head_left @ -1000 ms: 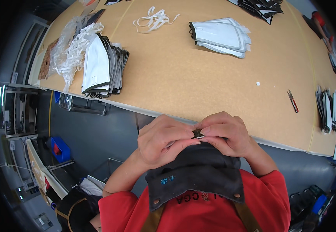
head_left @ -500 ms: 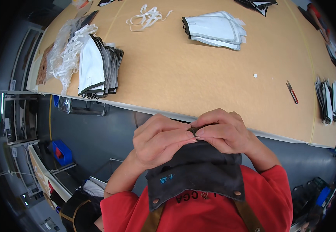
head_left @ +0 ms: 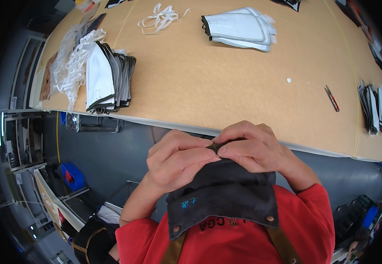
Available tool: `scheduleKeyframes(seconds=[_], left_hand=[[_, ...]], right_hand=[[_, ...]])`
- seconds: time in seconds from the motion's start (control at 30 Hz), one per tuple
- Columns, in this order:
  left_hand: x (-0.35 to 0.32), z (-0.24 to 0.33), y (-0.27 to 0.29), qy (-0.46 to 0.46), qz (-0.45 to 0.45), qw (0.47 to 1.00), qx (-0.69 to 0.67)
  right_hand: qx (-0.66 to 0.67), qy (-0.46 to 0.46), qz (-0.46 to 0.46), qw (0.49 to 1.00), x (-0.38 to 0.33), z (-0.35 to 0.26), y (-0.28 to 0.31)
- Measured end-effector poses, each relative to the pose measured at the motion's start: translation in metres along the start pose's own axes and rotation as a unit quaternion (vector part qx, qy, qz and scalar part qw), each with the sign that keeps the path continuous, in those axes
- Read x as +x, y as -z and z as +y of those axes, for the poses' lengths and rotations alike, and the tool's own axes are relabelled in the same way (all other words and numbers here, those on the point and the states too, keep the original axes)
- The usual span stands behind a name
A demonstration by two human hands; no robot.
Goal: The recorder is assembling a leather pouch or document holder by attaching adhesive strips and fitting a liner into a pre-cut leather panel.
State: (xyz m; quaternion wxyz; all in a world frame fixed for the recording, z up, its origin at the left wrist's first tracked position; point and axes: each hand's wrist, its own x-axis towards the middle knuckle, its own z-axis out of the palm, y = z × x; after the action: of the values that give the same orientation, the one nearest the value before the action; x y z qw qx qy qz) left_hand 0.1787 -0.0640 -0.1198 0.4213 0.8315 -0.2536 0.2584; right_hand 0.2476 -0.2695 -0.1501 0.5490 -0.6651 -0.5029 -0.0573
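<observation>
My left hand [head_left: 178, 159] and my right hand [head_left: 253, 147] meet in front of my chest, near the table's front edge. Between their fingertips is a small piece of dark fabric [head_left: 217, 146], pinched from both sides. Most of it is hidden behind my fingers, so its full shape does not show. Below the hands hangs the dark apron [head_left: 221, 198] that I wear over a red shirt.
On the table [head_left: 178, 83] stand a stack of white, dark-edged fabric pieces [head_left: 101, 77] at left and a flatter pile [head_left: 239, 28] at the back. White tape [head_left: 162, 20], red-handled thread snips [head_left: 332, 99] and more fabric pieces [head_left: 372, 108] lie about. A person [head_left: 95, 240] is at lower left.
Both hands keep their pinch on the dark fabric and have shifted only slightly to the left. The whole view has tilted a little, moving the table's things slightly.
</observation>
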Motion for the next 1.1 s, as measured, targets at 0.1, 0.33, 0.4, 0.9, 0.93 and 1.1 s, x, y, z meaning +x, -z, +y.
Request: scheduleKeyframes(seconds=[0.1, 0.33, 0.4, 0.9, 0.93, 1.1], left_hand=[[-0.0001, 0.0035, -0.0016, 0.041, 0.015, 0.999, -0.032], [-0.0014, 0.002, -0.0031, 0.042, 0.014, 0.998, -0.032], [-0.0019, 0.0015, -0.0031, 0.044, 0.009, 0.998, -0.031], [-0.0033, -0.0016, -0.0052, 0.036, 0.004, 0.999, -0.03], [-0.004, -0.0015, -0.0049, 0.045, 0.004, 0.998, -0.035], [-0.007, -0.0006, -0.0047, 0.078, 0.016, 0.996, -0.048]], right_hand=[[0.001, 0.0, 0.002, 1.0, 0.0006, 0.0002, 0.0004], [-0.004, -0.012, -0.01, 1.0, 0.0016, -0.0011, 0.0019], [-0.008, -0.02, -0.028, 0.999, 0.0028, -0.0025, 0.0045], [-0.034, 0.013, -0.022, 0.999, 0.0024, 0.0005, 0.0077], [-0.012, -0.005, -0.012, 1.0, 0.002, 0.0015, 0.0068], [0.049, -0.048, 0.028, 0.997, 0.0, 0.0047, 0.0059]])
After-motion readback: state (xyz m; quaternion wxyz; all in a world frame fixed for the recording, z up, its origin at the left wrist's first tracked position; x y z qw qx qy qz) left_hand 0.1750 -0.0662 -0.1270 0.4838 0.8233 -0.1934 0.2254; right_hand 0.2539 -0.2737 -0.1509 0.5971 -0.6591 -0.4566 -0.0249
